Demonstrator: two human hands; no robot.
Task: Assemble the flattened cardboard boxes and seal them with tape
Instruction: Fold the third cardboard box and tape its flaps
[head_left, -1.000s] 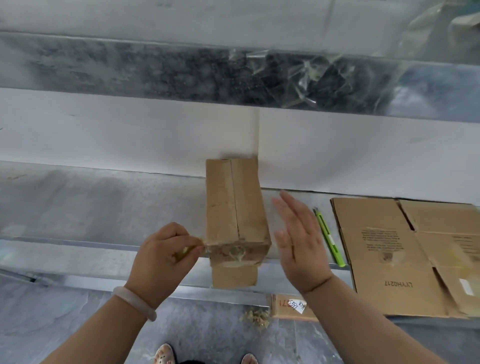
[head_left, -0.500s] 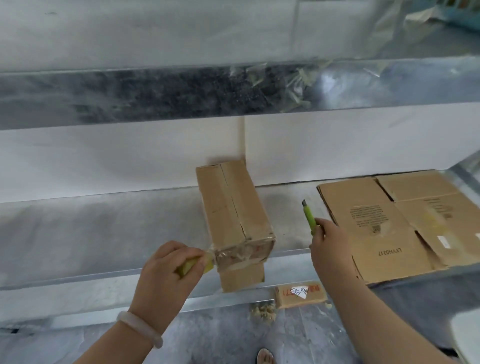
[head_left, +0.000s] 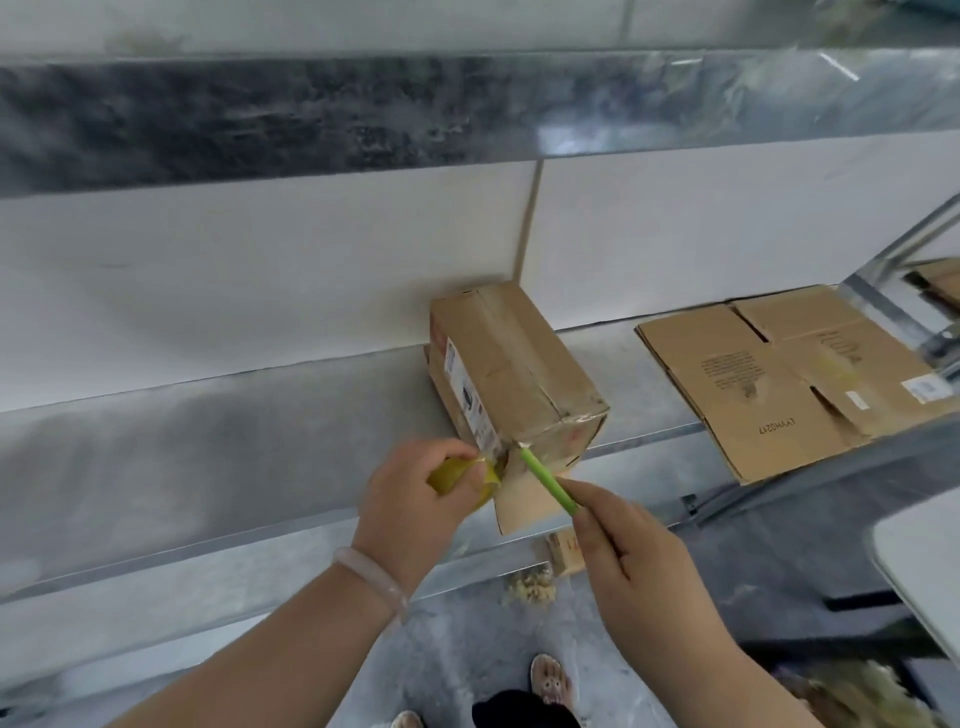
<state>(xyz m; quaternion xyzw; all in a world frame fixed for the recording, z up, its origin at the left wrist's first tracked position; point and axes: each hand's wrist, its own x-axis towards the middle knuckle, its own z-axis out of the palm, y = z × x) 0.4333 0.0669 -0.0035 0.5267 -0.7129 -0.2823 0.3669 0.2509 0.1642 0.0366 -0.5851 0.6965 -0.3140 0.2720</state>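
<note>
Now the left hand (head_left: 415, 499) curls round yellow tape (head_left: 451, 475) at seven o'clock of the box (head_left: 514, 374); the right hand (head_left: 631, 564) grips a green cutter (head_left: 548, 480) touching its corner

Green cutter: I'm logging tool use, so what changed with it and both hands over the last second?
The right hand, open beside the box a second ago, reached right, took the green cutter off the shelf and brought its tip to the box's near corner. The left hand kept gripping the yellow tape roll at the box's end; the flattened cartons stayed put.
</note>
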